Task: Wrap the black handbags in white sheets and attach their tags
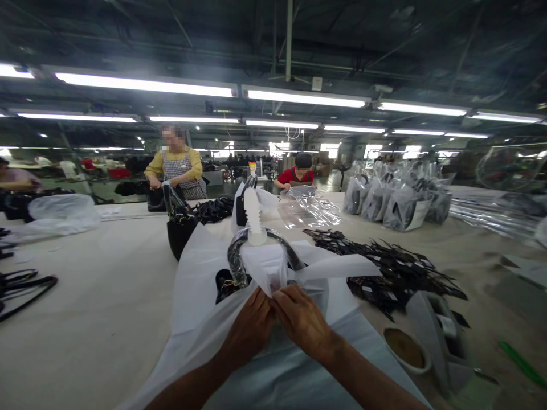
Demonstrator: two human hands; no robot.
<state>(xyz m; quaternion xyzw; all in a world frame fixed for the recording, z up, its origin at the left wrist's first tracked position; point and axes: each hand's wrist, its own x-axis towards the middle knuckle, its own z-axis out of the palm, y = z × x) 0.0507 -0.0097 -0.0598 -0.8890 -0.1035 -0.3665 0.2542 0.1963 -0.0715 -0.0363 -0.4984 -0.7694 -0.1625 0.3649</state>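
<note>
My left hand (252,324) and my right hand (304,320) meet in the middle, fingers pinched on white wrapping paper (267,265). The paper lies over and around a bag whose body is mostly hidden. Its arched handle (236,250), covered in clear film, stands up just beyond my fingers. To the left of the handle a small black part with gold-coloured metal (226,286) shows between the sheets. A loose paper flap (339,266) sticks out to the right.
Black tags with cords (384,270) are heaped at right, near a tape dispenser (438,330), tape roll (407,348) and green tool (522,363). A black handbag (179,233) stands left; bagged handbags (401,202) stand back right. Two co-workers (182,168) (299,173) work across the table.
</note>
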